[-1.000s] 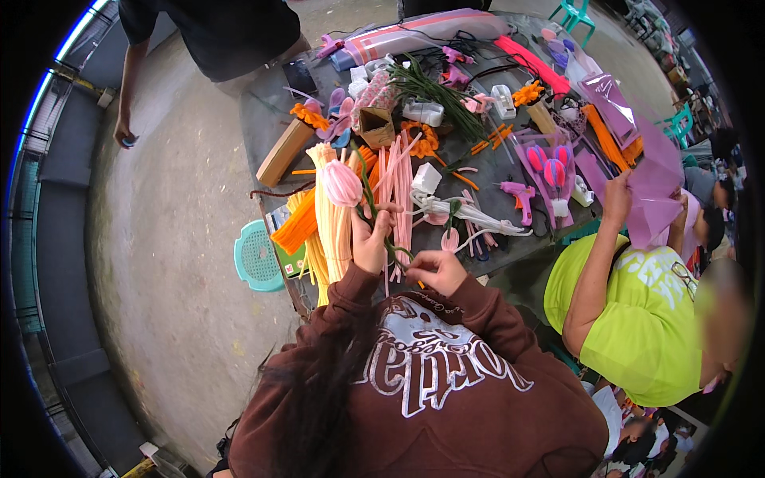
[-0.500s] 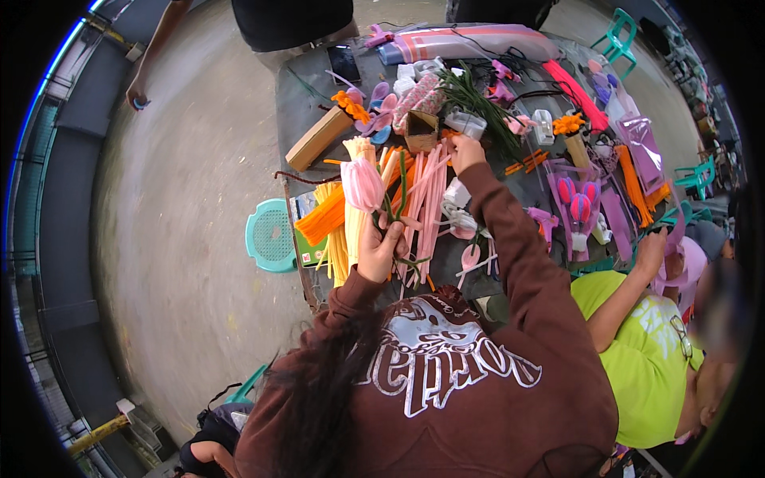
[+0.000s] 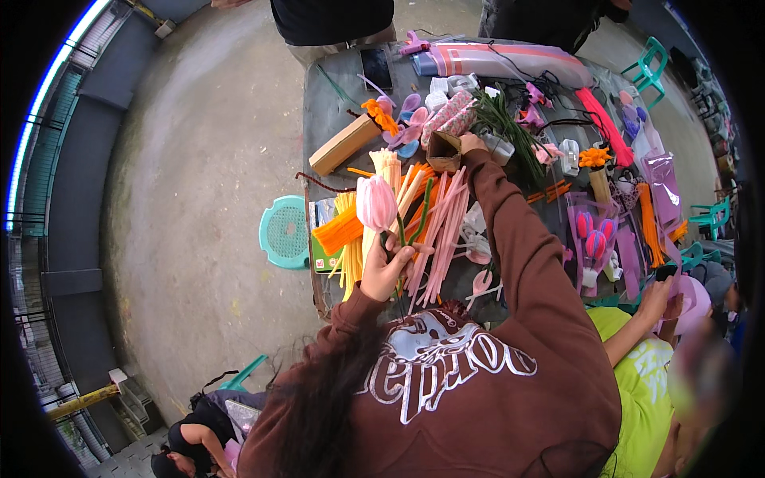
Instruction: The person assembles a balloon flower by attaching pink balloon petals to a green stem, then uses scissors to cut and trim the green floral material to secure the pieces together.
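My left hand (image 3: pixel 386 267) is closed around the green stem of a pink tulip (image 3: pixel 376 203), which looks made of fuzzy craft stems and stands upright. A loose green strand (image 3: pixel 426 211) rises beside it. Behind and under this hand lie bundles of pink fuzzy stems (image 3: pixel 440 239), yellow ones (image 3: pixel 348 267) and orange ones (image 3: pixel 339 231). My right hand (image 3: pixel 472 144) reaches across the table to the right side of an open cardboard box (image 3: pixel 444 151). Its fingers are mostly hidden there, so I cannot make out what they touch.
A long cardboard block (image 3: pixel 344 144) with an orange flower lies at the left. Dark green stems (image 3: pixel 506 119), a clear-wrapped roll (image 3: pixel 510 62) and a pink-and-blue tulip bouquet (image 3: pixel 591 235) cover the table. A teal stool (image 3: pixel 284 233) stands left; a person in lime green (image 3: pixel 637 374) sits right.
The view has shifted, so the table sits lower and further right. My right hand has moved farther out along the cardboard box's side. My left hand still holds the tulip.
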The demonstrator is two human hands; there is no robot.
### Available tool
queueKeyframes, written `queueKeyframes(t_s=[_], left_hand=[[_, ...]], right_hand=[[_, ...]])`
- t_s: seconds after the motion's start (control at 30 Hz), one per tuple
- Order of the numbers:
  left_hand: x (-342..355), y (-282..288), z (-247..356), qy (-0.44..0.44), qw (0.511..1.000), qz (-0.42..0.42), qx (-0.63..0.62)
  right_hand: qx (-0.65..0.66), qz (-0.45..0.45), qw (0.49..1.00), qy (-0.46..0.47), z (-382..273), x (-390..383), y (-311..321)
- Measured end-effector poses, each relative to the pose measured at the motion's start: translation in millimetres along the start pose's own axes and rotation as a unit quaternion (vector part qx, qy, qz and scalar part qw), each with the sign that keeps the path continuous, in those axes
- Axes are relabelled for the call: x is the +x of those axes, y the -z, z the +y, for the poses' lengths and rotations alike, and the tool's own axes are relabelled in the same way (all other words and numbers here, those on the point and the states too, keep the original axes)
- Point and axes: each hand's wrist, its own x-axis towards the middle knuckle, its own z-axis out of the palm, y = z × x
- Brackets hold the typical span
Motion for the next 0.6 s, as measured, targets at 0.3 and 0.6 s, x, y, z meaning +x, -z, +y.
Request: queueKeyframes(t_s=[0.3, 0.6], left_hand=[[-5, 3, -1, -0.009, 0.999, 0.047, 0.02], [-4, 1, -4, -0.009, 1.0, 0.026, 0.013]], right_hand=[[0.005, 0.015, 0.998, -0.065, -27, -5, 24], [0.418, 0.192, 0.887, -0.045, -23, -64, 90]])
